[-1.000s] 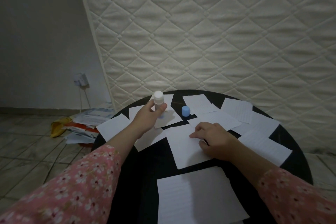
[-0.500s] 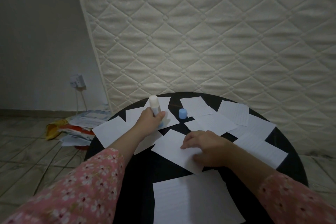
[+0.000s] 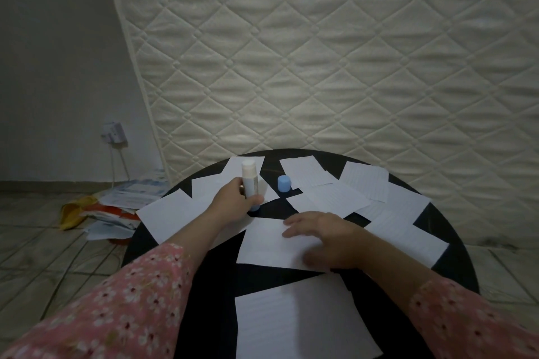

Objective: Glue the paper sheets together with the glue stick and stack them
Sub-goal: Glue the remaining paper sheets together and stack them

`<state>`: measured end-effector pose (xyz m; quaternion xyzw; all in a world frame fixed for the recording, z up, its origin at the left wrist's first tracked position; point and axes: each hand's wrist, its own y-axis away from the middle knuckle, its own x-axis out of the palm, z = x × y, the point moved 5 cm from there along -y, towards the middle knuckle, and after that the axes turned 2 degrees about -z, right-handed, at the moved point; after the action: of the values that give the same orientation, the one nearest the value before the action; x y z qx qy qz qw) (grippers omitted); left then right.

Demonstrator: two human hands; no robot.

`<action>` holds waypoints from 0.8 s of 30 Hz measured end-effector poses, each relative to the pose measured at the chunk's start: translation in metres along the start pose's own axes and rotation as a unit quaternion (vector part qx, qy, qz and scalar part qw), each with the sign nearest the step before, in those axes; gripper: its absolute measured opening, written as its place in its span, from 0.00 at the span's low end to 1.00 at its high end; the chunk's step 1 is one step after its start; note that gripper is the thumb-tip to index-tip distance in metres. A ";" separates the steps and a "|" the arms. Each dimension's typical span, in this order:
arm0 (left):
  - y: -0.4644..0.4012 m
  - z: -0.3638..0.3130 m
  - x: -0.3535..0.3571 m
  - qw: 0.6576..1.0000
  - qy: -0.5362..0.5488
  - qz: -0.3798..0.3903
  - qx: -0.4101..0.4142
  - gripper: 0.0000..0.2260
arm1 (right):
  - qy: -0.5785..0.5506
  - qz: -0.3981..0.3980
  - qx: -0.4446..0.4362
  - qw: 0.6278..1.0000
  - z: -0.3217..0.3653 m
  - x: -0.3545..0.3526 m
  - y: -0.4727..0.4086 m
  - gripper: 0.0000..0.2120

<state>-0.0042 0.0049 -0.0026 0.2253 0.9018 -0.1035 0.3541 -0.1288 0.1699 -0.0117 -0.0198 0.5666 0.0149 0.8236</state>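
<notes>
Fingers (image 3: 294,223) of the right hand (image 3: 326,239) lie straight and slightly spread on a white rectangular paper sheet (image 3: 268,245) at mid tabletop (image 3: 204,285), pinning it; the left hand (image 3: 233,204), just left of that sheet, grips the uncapped white plastic glue stick (image 3: 250,181) upright; its small blue cap (image 3: 283,183) stands beyond the sheet; gluing looks about to begin, so the stick must tip down onto the paper.
</notes>
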 end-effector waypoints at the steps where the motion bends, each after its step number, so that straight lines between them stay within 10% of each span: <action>1: 0.000 0.002 -0.002 1.000 -0.002 -0.002 -0.001 0.29 | -0.009 -0.020 0.004 1.000 -0.003 -0.004 0.001 0.23; 8: 0.019 0.007 -0.038 0.986 -0.125 -0.105 0.018 0.15 | 0.083 -0.071 0.075 0.991 -0.044 -0.039 0.044 0.19; 12: 0.039 -0.010 -0.031 0.979 -0.110 -0.010 0.171 0.05 | 0.101 -0.043 0.086 0.990 -0.056 -0.045 0.073 0.28; 24: 0.065 -0.015 0.007 0.925 -0.276 0.166 0.200 0.25 | 0.073 0.000 0.120 0.990 -0.063 -0.036 0.092 0.32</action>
<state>0.0132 0.0694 0.0015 0.4007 0.6787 -0.2796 0.5483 -0.2046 0.2586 -0.0022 0.0780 0.6227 -0.0550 0.7766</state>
